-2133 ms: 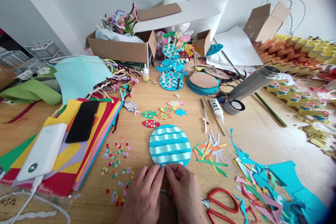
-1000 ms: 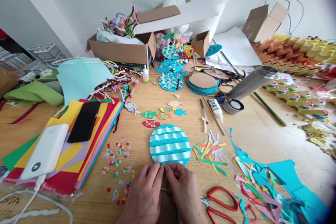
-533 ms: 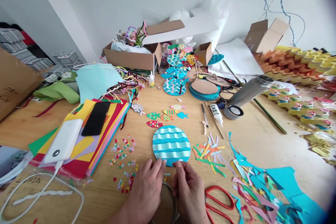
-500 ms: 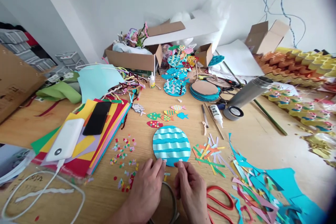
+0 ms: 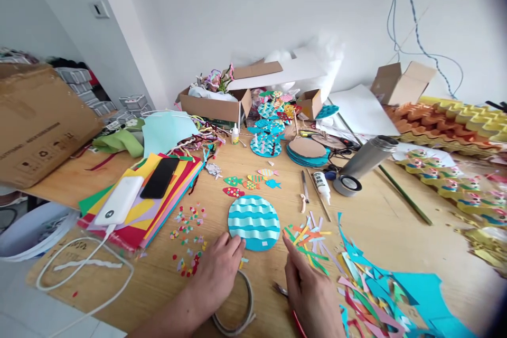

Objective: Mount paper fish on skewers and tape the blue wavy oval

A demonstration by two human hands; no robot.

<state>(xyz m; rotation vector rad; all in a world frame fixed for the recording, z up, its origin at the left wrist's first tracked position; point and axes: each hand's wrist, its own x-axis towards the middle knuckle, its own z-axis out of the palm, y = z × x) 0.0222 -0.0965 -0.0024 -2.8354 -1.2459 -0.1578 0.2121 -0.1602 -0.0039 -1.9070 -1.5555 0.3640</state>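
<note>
A round blue paper disc [image 5: 253, 244] with pale wavy strips lies on the table, a small white square [image 5: 264, 243] near its lower edge. The bent, close-set fingers of my left hand [image 5: 219, 263] press on the disc's lower left edge; the thumb is hidden. My right hand [image 5: 312, 288] is off the disc, its index finger stretched out beside the coloured paper strips [image 5: 312, 235] and the others curled. Nothing shows in it. Scissors [image 5: 280, 289] lie partly hidden beneath it. A roll of tape [image 5: 250, 296] lies between my wrists.
Small paper fish [image 5: 233, 191] lie beyond the disc, confetti [image 5: 190, 232] to the left. A phone [image 5: 159, 177] and power bank [image 5: 119, 199] rest on coloured sheets. At right are a glue bottle [image 5: 321, 188], a steel flask [image 5: 368, 158] and blue scraps [image 5: 420, 288].
My right hand has left the disc's lower edge and moved right, over the scissors. My left hand remains at the disc. The view has tilted upward and turned left.
</note>
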